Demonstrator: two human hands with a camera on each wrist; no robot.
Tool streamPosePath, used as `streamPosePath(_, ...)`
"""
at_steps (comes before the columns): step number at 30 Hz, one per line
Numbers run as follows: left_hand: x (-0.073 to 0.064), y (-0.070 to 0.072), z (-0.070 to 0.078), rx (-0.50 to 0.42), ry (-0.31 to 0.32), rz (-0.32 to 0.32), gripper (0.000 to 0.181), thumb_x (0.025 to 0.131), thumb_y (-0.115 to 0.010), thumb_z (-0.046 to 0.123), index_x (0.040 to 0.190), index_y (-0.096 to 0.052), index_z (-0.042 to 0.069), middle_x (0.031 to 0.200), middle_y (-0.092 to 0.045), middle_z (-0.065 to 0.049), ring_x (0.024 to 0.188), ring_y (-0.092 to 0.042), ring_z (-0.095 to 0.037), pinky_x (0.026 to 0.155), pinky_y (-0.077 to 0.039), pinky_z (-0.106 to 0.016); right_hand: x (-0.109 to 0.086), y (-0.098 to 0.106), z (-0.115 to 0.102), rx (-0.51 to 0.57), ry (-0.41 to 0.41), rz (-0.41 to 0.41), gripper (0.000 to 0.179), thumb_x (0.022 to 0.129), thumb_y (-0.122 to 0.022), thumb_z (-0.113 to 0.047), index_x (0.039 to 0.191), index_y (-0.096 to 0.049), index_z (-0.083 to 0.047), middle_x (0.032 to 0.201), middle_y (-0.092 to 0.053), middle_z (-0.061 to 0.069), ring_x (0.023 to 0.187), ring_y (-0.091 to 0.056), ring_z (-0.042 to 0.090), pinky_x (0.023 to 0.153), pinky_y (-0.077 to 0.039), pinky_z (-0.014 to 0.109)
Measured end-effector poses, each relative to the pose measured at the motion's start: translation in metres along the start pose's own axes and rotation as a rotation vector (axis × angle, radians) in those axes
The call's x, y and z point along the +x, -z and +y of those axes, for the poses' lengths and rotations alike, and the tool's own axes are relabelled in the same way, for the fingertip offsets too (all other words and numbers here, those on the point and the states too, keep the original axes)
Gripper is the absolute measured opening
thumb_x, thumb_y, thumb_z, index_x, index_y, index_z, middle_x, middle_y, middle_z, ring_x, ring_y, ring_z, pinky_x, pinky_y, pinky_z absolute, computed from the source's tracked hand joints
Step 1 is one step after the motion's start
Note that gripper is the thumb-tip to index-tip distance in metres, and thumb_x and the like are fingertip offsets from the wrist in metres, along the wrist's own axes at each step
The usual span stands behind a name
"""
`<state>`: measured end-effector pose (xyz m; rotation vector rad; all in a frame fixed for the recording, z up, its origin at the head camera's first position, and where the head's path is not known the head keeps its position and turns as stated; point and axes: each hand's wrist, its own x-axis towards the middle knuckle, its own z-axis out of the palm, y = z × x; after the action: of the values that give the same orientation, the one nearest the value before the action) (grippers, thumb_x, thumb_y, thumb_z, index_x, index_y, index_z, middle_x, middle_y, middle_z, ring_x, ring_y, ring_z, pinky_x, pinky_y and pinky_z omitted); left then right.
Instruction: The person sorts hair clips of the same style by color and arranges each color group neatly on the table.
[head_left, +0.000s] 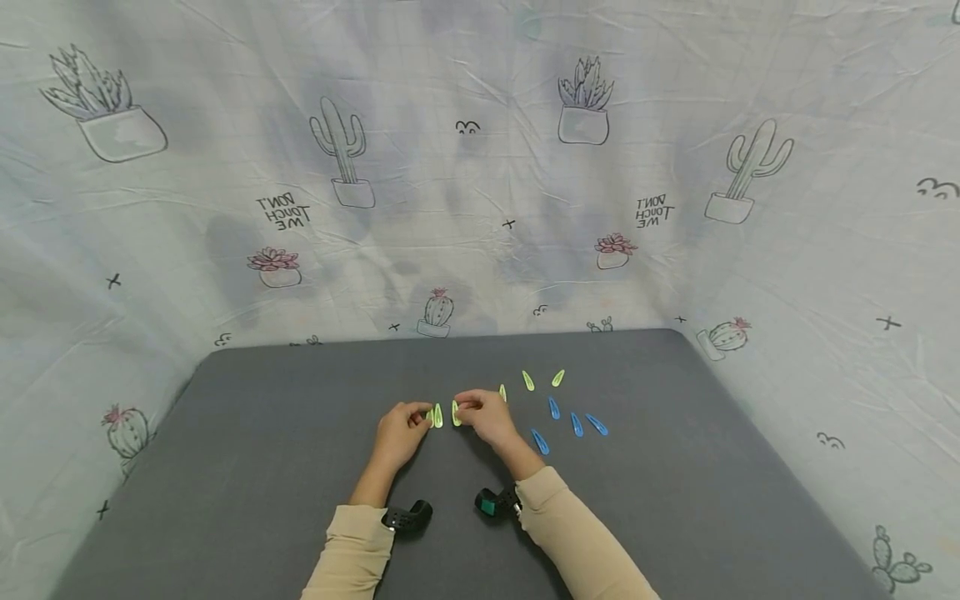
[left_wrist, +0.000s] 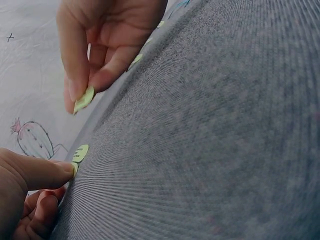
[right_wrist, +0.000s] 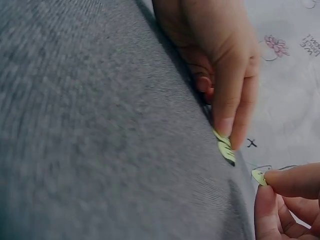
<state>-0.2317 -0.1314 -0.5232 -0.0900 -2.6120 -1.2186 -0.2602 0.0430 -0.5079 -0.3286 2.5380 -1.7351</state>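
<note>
My left hand rests low at the cloth, its thumb and finger pinching a yellow-green snap hair clip. Right beside that one lies a second yellow-green hair clip, close against it. My right hand pinches another yellow-green hair clip between thumb and fingertips. In the right wrist view this held clip is raised off the table, a short way from the pair under the left hand.
Beyond the right hand are more yellow-green clips, one partly hidden by its fingers. Several blue hair clips lie scattered to the right. The grey cloth-covered table meets a printed white curtain at its back and sides.
</note>
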Motion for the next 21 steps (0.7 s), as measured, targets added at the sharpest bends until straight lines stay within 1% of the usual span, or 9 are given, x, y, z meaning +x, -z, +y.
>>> streamPosePath(2, 0.000, -0.001, 0.000, 0.010, -0.005, -0.004, 0.022, 0.081, -0.070, 0.008, 0.102, -0.072, 0.005, 0.073, -0.054, -0.002, 0.062, -0.045, -0.011, 0.058, -0.036, -0.026, 0.000, -0.002, 0.001, -0.032, 0.009, -0.002, 0.023, 0.081, -0.068, -0.003, 0.104, -0.070, 0.001, 0.088, -0.068, 0.013, 0.073, -0.060, 0.013, 0.062, -0.049, 0.027)
streamPosePath(4, -0.001, -0.002, -0.001, 0.010, 0.009, -0.012, 0.022, 0.081, -0.070, 0.009, 0.103, -0.072, 0.006, 0.073, -0.054, -0.001, 0.062, -0.045, -0.010, 0.058, -0.036, -0.026, 0.001, -0.004, 0.003, -0.049, 0.002, -0.006, 0.023, 0.082, -0.068, -0.002, 0.105, -0.070, 0.000, 0.088, -0.068, 0.012, 0.073, -0.060, 0.012, 0.061, -0.048, 0.025)
streamPosePath(7, -0.002, -0.004, -0.002, 0.014, 0.012, -0.015, 0.022, 0.081, -0.070, 0.009, 0.103, -0.072, 0.006, 0.073, -0.054, -0.001, 0.061, -0.045, -0.010, 0.058, -0.036, -0.025, 0.003, -0.008, 0.007, -0.076, 0.005, -0.005, 0.023, 0.082, -0.068, -0.002, 0.105, -0.070, 0.000, 0.087, -0.068, 0.012, 0.073, -0.060, 0.013, 0.061, -0.048, 0.025)
streamPosePath(14, 0.000, -0.004, -0.001, 0.016, 0.006, -0.002, 0.021, 0.082, -0.070, 0.010, 0.103, -0.072, 0.006, 0.073, -0.054, -0.001, 0.062, -0.045, -0.010, 0.059, -0.036, -0.026, 0.008, -0.014, 0.002, -0.162, 0.032, 0.015, 0.021, 0.083, -0.068, -0.004, 0.104, -0.071, -0.002, 0.088, -0.070, 0.010, 0.077, -0.065, 0.020, 0.062, -0.049, 0.028)
streamPosePath(17, 0.001, -0.003, -0.001, 0.011, 0.006, 0.000, 0.021, 0.082, -0.070, 0.010, 0.103, -0.072, 0.006, 0.073, -0.054, -0.001, 0.062, -0.045, -0.010, 0.059, -0.036, -0.026, 0.010, -0.016, 0.001, -0.210, 0.051, 0.032, 0.019, 0.082, -0.069, -0.005, 0.101, -0.072, -0.003, 0.086, -0.070, 0.008, 0.075, -0.065, 0.018, 0.062, -0.049, 0.027)
streamPosePath(21, 0.002, -0.002, 0.000, 0.002, 0.005, 0.004, 0.021, 0.082, -0.070, 0.009, 0.102, -0.072, 0.005, 0.073, -0.054, -0.001, 0.061, -0.045, -0.010, 0.058, -0.036, -0.026, 0.012, -0.018, -0.004, -0.277, 0.064, 0.045, 0.018, 0.081, -0.067, -0.003, 0.098, -0.073, -0.003, 0.083, -0.070, 0.006, 0.070, -0.061, 0.013, 0.060, -0.047, 0.025)
